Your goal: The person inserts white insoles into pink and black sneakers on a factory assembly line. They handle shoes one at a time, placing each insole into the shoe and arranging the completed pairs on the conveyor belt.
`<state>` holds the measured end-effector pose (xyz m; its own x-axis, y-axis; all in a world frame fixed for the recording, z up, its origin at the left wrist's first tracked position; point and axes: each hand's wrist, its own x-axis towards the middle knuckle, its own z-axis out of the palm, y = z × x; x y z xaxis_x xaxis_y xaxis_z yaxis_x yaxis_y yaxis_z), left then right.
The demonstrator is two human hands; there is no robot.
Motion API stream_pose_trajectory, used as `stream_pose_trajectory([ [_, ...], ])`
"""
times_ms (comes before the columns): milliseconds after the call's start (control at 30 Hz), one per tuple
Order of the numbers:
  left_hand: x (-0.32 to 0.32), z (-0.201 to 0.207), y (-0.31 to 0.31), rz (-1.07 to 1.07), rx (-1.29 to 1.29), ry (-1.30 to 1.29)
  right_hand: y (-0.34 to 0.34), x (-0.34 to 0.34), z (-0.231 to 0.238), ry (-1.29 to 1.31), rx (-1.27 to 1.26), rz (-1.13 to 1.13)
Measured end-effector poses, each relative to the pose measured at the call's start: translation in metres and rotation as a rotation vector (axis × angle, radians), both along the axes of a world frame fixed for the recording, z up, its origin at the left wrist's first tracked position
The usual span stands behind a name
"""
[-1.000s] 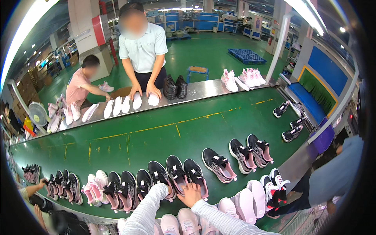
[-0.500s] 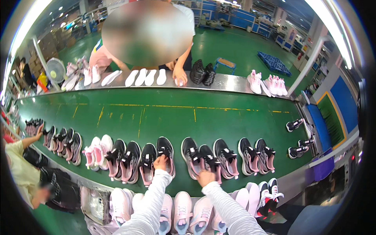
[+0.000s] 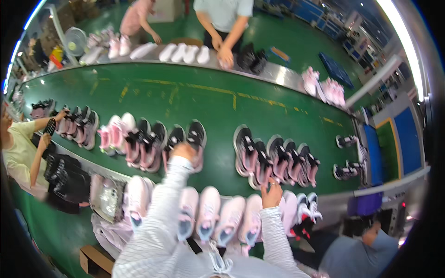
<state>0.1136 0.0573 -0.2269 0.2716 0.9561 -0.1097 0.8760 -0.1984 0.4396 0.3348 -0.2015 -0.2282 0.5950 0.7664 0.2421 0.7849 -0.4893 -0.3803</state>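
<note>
My left hand [image 3: 184, 151], smeared by motion, is over the openings of two black sneakers with pink linings. One black sneaker [image 3: 197, 134] stands on its right, and another black-and-pink sneaker [image 3: 175, 135] is partly covered by the wrist. Further right, the fingers of my right hand [image 3: 272, 194] point up, somewhat apart, at the heel of a black sneaker [image 3: 263, 162]; whether they touch it is hard to tell. Beside that shoe stands a grey-soled black sneaker [image 3: 244, 150], with several similar sneakers [image 3: 292, 160] packed close on its right. All lie toes away on the green belt [image 3: 204, 104].
Pink sneakers [image 3: 208, 211] line the near ledge under my forearms. White-and-pink sneakers [image 3: 125, 132] and more black ones are at left, by a seated co-worker [image 3: 28, 153]. Across the belt, a metal shelf [image 3: 162, 65] holds insoles [image 3: 185, 53] and shoes; a person's hands [image 3: 225, 53] work there.
My view has shifted, and the rows appear higher. My right hand has moved right, and the right-hand black sneakers now stand closer together. My left hand lies between two shoes instead of inside one.
</note>
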Motion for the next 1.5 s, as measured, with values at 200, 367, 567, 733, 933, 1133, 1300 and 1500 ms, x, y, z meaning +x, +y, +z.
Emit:
stream_pose_trajectory([
  [200, -0.274, 0.011, -0.026, 0.555, 0.487, -0.64, -0.123, 0.008, -0.005, 0.32, -0.272, -0.423],
  [367, -0.454, -0.037, -0.07, 0.667, 0.333, 0.023, -0.129, -0.022, -0.002, 0.173, -0.564, -0.304],
  [567, -0.416, -0.038, -0.033, 0.465, 0.375, -0.003, -0.133, -0.007, -0.019, 0.222, -0.651, -0.395],
  [733, -0.084, 0.01, -0.031, -0.337, 0.29, -0.684, -0.137, -0.008, -0.008, 0.286, -0.673, -0.366],
  [933, 0.139, -0.077, -0.046, -0.487, 0.057, -0.468, -0.115, -0.006, 0.022, 0.13, -0.213, -0.185],
  [1133, 0.191, -0.074, -0.037, -0.268, 0.068, -0.5, 0.021, 0.004, 0.055, -0.077, -0.348, 0.181],
  [1300, 0.169, -0.06, -0.033, -0.378, -0.045, -0.146, 0.094, 0.004, 0.006, -0.341, -0.618, 0.311],
  [1500, 0.13, -0.08, -0.043, -0.495, 0.042, -0.303, 0.137, -0.026, -0.046, 0.005, -0.538, 0.104],
])
